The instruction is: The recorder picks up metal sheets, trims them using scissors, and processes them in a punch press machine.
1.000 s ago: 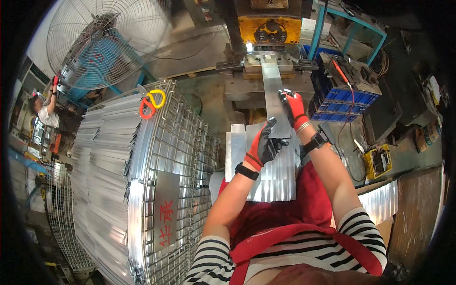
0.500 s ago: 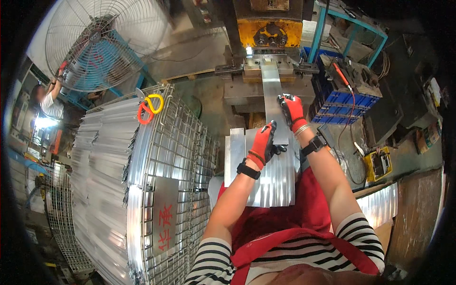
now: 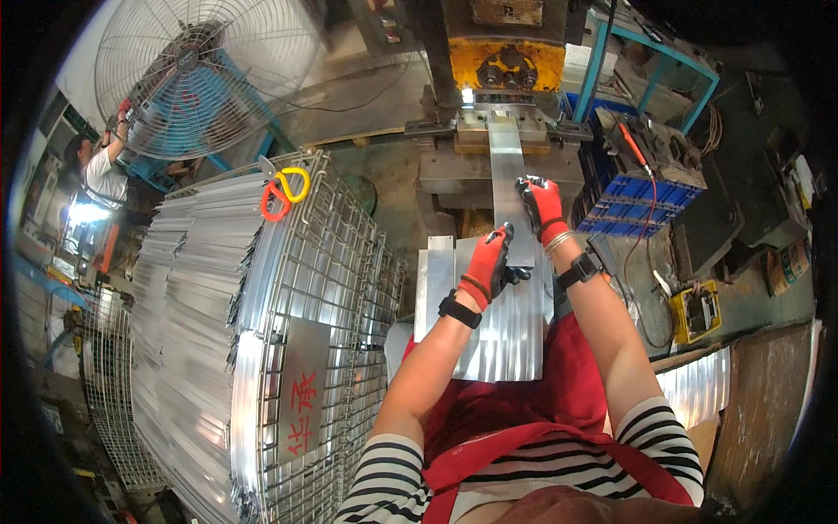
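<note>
One metal strip is found in line between the press and the lap. Its far end is set on the die block under the yellow part of the press; its near end is held out above a stack of strips. Whether the near end touches the stack cannot be told.

The metal strip is long, narrow and flat, with straight sides and a squared near end. The surface is bare silver-grey, dull along the middle and brighter toward the press. No bend is seen.

The right edge of the metal strip is pinched by the curled fingers of the right hand, about midway along. The left hand is placed at the lower left edge, thumb and fingers apart; whether the metal is gripped between them cannot be told. Red gloves with black fingers are worn on both.

The stack is laid over a red apron, its pieces overlapping side by side and shining unevenly. At the left, a wire cage is filled with similar pale lengths, and scissors with red and yellow handles are rested at its top corner. Blue crates are stacked to the right.
</note>
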Demonstrator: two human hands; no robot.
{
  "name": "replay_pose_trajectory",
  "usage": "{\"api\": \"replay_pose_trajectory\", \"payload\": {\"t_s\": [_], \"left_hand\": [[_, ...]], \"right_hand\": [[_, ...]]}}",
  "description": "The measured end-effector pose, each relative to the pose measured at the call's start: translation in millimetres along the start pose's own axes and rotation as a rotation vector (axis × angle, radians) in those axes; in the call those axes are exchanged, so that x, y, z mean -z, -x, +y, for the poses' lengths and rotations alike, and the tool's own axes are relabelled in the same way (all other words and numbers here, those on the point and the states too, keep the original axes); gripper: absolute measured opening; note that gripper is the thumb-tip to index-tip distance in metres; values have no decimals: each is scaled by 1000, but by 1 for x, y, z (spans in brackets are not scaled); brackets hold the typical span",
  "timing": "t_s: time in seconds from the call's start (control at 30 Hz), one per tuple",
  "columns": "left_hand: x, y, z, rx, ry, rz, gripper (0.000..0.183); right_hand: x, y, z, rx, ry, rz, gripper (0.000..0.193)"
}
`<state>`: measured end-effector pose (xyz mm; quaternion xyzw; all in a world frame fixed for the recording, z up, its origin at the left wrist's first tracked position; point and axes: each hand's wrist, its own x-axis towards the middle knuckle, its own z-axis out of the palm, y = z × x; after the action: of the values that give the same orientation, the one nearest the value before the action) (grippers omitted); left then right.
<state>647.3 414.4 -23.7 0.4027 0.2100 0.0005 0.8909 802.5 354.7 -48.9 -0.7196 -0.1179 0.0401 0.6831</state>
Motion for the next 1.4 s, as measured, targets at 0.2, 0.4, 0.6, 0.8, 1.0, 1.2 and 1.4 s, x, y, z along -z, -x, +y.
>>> {"api": "replay_pose_trajectory", "payload": {"t_s": [0.2,0.4,0.6,0.8,1.0,1.2,1.4], "left_hand": [[2,1,-1,0,-12,17,24],[-3,4,1,0,2,-32,24],[22,29,-6,-172,-135,-198,22],[38,96,25,-248,-1204,-24,28],[57,111,33,-503,-1517,-56,31],[97,74,23,-558,-596,280,46],[51,47,-29,80,48,-365,51]], "right_hand": [[-1,6,-14,11,102,24,23],[3,-5,-2,33,130,37,20],[19,30,-21,235,321,-44,27],[69,88,-96,885,1004,-209,79],[84,101,-81,691,1385,-797,40],[94,99,-46,516,726,-568,25],[58,44,-20,220,102,-229,21]]}}
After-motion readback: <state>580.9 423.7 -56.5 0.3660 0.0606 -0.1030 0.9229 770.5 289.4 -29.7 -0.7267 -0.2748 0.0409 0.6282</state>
